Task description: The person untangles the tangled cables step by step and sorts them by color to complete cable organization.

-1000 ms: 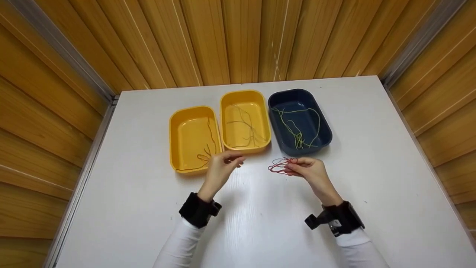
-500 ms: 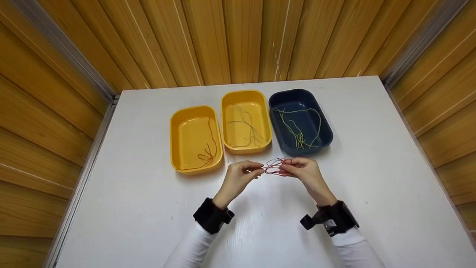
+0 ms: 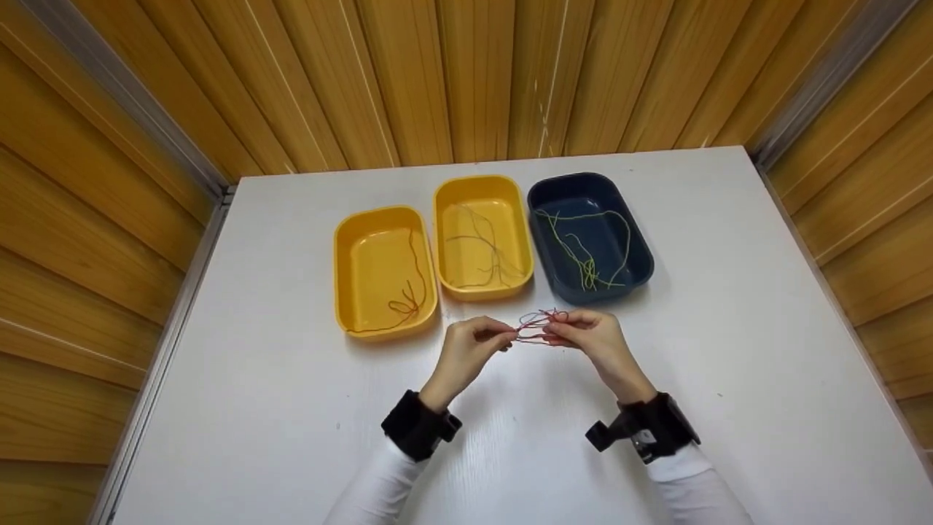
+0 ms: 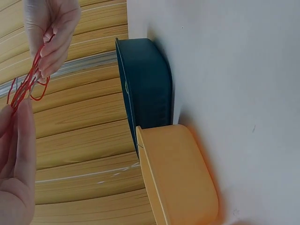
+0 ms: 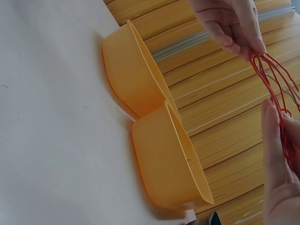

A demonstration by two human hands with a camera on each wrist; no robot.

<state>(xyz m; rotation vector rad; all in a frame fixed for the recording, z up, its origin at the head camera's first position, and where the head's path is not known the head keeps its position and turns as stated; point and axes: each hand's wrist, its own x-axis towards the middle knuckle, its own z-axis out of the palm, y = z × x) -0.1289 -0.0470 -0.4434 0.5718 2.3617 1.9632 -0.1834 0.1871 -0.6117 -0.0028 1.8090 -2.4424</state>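
Observation:
A looped bundle of red string (image 3: 534, 334) with a grey strand in it is stretched between both hands, above the table in front of the bins. My left hand (image 3: 469, 354) pinches its left end between thumb and fingers. At the other end my right hand (image 3: 602, 348) grips the bundle the same way. In the left wrist view the red string (image 4: 31, 84) runs from one hand's fingertips to the other's. The right wrist view shows the loops of string (image 5: 274, 79) hanging loose beside the fingers.
Behind the hands stand a yellow bin (image 3: 342, 281) with red string, a second yellow bin (image 3: 441, 219) with grey strands, and a dark blue bin (image 3: 641, 281) with yellow-green string. All rest on a white table (image 3: 729, 306) below wood-patterned walls (image 3: 474, 80).
My left hand has moved right, away from the left yellow bin, and taken hold of the red string's left end. My right hand has shifted slightly left, still holding the bundle.

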